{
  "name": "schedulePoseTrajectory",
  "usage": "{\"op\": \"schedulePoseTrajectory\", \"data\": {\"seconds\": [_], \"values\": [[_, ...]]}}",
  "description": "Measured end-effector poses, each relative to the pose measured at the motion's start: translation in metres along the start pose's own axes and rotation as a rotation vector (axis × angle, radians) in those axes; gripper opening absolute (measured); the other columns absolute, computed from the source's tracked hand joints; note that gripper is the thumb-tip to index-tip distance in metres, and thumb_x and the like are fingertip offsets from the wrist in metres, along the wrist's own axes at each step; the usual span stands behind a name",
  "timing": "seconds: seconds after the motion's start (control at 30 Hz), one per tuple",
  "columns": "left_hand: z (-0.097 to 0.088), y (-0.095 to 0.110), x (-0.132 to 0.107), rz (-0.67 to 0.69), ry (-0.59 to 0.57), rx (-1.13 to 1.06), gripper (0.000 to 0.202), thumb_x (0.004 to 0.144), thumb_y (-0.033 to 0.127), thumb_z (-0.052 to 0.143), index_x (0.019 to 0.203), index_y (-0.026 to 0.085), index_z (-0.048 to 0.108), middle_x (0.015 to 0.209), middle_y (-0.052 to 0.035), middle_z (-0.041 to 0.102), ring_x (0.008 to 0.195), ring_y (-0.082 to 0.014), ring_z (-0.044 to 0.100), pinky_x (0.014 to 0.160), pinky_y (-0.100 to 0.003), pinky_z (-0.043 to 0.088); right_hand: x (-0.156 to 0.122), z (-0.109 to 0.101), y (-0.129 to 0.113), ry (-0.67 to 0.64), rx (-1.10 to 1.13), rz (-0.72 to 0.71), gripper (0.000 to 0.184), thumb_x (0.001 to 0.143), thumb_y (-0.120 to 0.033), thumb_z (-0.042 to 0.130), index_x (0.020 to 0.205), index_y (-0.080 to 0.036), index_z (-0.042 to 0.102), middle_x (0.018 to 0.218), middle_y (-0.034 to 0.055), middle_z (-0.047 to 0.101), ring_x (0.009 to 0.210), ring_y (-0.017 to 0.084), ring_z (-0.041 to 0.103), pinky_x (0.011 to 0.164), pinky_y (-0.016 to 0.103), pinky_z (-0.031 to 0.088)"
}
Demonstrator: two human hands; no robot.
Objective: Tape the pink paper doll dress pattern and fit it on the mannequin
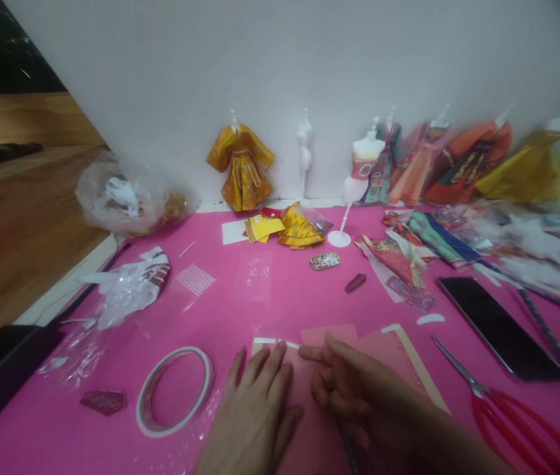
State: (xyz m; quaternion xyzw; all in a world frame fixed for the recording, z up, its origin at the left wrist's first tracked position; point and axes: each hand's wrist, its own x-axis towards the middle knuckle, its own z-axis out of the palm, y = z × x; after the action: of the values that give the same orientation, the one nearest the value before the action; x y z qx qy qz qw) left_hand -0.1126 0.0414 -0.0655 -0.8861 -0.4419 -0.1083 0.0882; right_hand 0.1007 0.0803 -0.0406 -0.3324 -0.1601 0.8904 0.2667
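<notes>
My left hand (pixel 254 412) lies flat on a pink paper piece (pixel 349 343) at the front of the pink table, its fingers stretched out and slightly apart. My right hand (pixel 353 389) rests beside it with the fingers curled and the index finger pointing left, its tip pressing a small white strip (pixel 280 342) on the paper's upper edge. A dark thin stick (pixel 346 442) shows under the right hand; I cannot tell whether the hand holds it. A roll of clear double-sided tape (pixel 175 390) lies just left of my left hand.
Red-handled scissors (pixel 502 409) and a black phone (pixel 500 326) lie to the right. Doll mannequins in orange and yellow paper robes (pixel 243 165) stand along the white wall. Plastic bags (pixel 128 194), paper scraps and folded patterned sheets (pixel 398 260) are scattered about the table.
</notes>
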Motion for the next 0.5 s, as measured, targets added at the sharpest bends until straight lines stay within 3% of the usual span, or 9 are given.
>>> {"op": "schedulePoseTrajectory", "data": {"seconds": [0.2, 0.33, 0.5], "values": [[-0.0014, -0.0001, 0.0014, -0.011, -0.013, -0.016, 0.039, 0.093, 0.038, 0.058, 0.125, 0.016, 0.060, 0.131, -0.0120, 0.068, 0.115, -0.0349, 0.063, 0.099, -0.060, 0.043, -0.0023, 0.0006, 0.0002, -0.021, 0.045, 0.016, 0.045, 0.102, -0.049, 0.043, 0.105, -0.009, 0.064, 0.071, 0.0022, 0.062, 0.038, 0.004, 0.040, 0.036, 0.016, 0.037], [-0.0011, 0.0000, 0.0005, -0.009, -0.022, -0.013, 0.040, 0.092, 0.038, 0.058, 0.125, 0.016, 0.060, 0.131, -0.0124, 0.068, 0.115, -0.0353, 0.063, 0.098, -0.060, 0.045, -0.0017, -0.0016, 0.0006, -0.020, -0.010, 0.010, 0.049, 0.101, -0.053, 0.038, 0.116, -0.011, 0.059, 0.071, 0.0008, 0.060, 0.038, 0.004, 0.038, 0.035, 0.016, 0.035], [-0.0021, 0.0013, 0.0013, -0.011, -0.016, -0.012, 0.041, 0.092, 0.037, 0.060, 0.126, 0.015, 0.060, 0.131, -0.0129, 0.068, 0.115, -0.0356, 0.063, 0.098, -0.061, 0.046, -0.0041, -0.0054, 0.0021, 0.137, -0.411, -0.089, 0.057, 0.098, -0.060, 0.035, 0.127, -0.016, 0.055, 0.074, -0.0005, 0.059, 0.040, 0.006, 0.033, 0.035, 0.018, 0.032]]}}
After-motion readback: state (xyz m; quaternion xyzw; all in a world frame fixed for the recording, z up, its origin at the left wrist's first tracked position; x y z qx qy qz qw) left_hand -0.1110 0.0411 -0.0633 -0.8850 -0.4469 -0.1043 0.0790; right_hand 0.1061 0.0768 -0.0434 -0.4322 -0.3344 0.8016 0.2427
